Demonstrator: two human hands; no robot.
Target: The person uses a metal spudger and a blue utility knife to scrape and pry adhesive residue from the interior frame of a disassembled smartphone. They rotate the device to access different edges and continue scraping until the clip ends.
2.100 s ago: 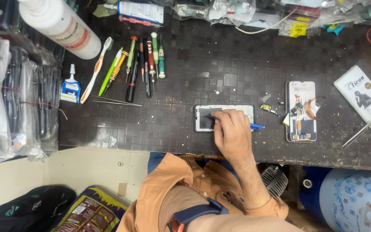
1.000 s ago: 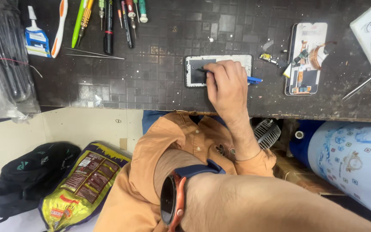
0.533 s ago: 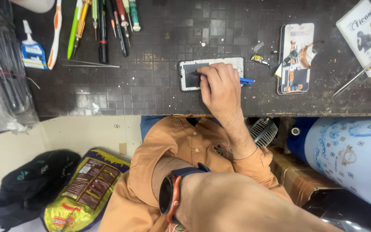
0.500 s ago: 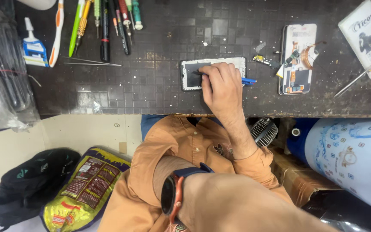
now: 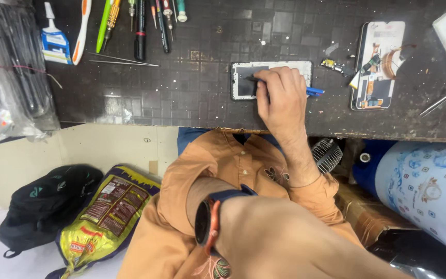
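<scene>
My right hand (image 5: 281,98) is closed on a thin blue-handled tool (image 5: 314,92). Its dark tip rests on the grey inner plate of an opened phone body (image 5: 243,82), which lies flat on the dark tiled workbench (image 5: 192,98). My left forearm crosses the foreground with a dark wristwatch with an orange edge (image 5: 206,227). My left hand (image 5: 200,188) is only a patch of skin beyond the watch, against my orange shirt (image 5: 233,155), and its fingers are hidden.
A second opened phone (image 5: 378,64) with loose parts lies to the right. Screwdrivers and pens (image 5: 140,26), a toothbrush (image 5: 82,28), a glue tube (image 5: 55,41) and tweezers (image 5: 122,61) lie at the back left. Below the bench sit a black bag (image 5: 47,206), a yellow packet (image 5: 104,217) and a blue-patterned container (image 5: 429,191).
The view has tilted down, so the bench sits higher in frame and my left forearm with the watch has come into view. My right hand stays on the phone with the tool.
</scene>
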